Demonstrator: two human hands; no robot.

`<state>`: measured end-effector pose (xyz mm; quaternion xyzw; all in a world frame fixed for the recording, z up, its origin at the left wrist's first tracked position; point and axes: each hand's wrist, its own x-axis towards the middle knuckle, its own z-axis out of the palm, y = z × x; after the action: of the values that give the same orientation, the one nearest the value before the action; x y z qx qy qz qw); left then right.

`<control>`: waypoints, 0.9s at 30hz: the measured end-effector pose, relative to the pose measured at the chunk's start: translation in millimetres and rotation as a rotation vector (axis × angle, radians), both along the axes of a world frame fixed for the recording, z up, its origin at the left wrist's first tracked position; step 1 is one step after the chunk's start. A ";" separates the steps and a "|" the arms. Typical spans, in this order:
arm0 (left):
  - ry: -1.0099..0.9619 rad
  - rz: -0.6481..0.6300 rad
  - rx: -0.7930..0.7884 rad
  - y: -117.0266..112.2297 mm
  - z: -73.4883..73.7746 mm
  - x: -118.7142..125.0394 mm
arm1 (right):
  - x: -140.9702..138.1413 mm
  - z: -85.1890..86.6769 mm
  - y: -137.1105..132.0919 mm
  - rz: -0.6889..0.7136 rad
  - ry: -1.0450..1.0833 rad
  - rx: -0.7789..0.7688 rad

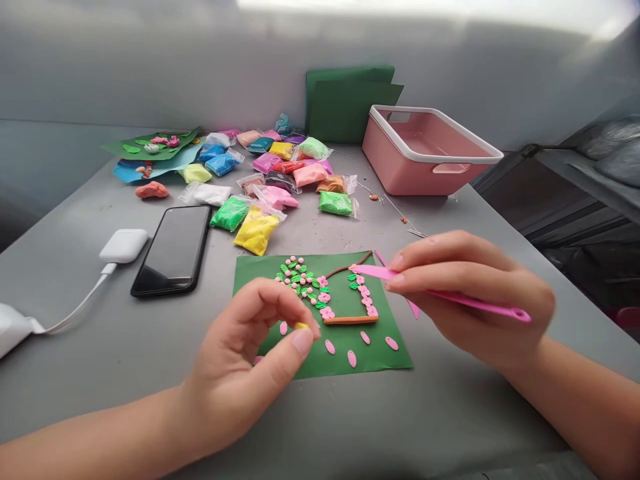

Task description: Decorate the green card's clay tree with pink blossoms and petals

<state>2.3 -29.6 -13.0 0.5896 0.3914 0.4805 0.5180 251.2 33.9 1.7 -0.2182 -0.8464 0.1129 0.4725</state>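
Between the thumb and forefinger of my left hand (255,360) is pinched a small piece of yellow clay (301,326). My right hand (465,293) grips a pink plastic clay tool (470,307), its flat blade pointing left with a bit of yellow near the tip. Both hands hover over a green card (390,360). On the card are pink clay flowers (364,291), green leaves, pink dots and a brown clay strip (351,321) along the bottom. Several pink clay petals (352,359) lie loose below. Another pink tool (413,309) is partly hidden behind my right hand.
Several clay packets (257,229) are spread across the table's back. A pink basket (415,160) stands at the back right, beside upright green sheets (350,110). To the left lie a phone (173,250), a white charging case (123,246) with cable, and decorated papers (165,150).
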 end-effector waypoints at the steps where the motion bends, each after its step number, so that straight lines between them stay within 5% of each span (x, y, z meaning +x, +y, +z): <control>1: -0.006 0.054 -0.014 2.9 1.7 1.2 | -0.3 -2.3 4.3 0.012 0.028 -0.061; 7: 0.054 0.314 -0.053 20.9 16.4 4.6 | 5.5 -14.9 25.9 -0.008 0.048 -0.427; 13: 0.083 0.249 -0.164 42.3 23.9 2.9 | 12.9 -23.8 41.1 -0.089 0.131 -0.726; 19: 0.114 0.127 0.010 68.2 21.3 12.0 | 20.3 -37.1 29.2 -0.207 0.166 -0.654; 27: 0.347 -0.022 0.401 99.1 -6.7 33.6 | 13.2 -37.1 26.7 -0.107 0.182 -0.537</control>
<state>35.9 69.5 -19.7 0.7584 0.3649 0.4344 0.3209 264.4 60.6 -35.4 -0.3687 -0.7275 0.3271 0.4772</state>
